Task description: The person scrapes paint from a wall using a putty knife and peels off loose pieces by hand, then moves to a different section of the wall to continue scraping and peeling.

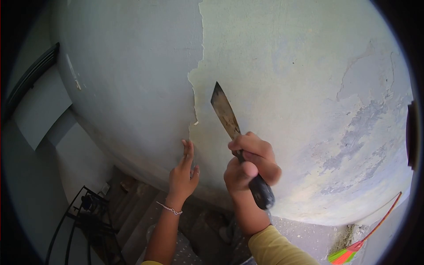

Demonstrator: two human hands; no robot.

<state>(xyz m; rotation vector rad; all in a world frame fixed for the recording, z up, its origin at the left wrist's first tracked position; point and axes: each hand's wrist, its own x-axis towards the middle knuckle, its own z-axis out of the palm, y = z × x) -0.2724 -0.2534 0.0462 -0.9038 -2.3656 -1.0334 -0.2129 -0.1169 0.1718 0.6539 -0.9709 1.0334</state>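
Observation:
A knife [226, 112] with a worn, stained blade and a black handle is in my right hand [251, 161], whose fingers wrap around the handle. Its slanted tip points up, in front of the pale green part of the wall [269, 75]. To the left of it, my left hand [182, 176] has its fingers stretched upward, fingertips at the lower end of a ragged paint edge [192, 88]. That edge divides the grey paint [132, 75] from the paler surface. A small flake [196, 123] curls out from the edge just above my left fingertips.
Patches of worn, flaking paint [357, 132] mark the wall at right. Below left, stairs [137, 207] run down beside a black metal railing [86, 212]. A broom [346, 252] with green and orange bristles leans at lower right.

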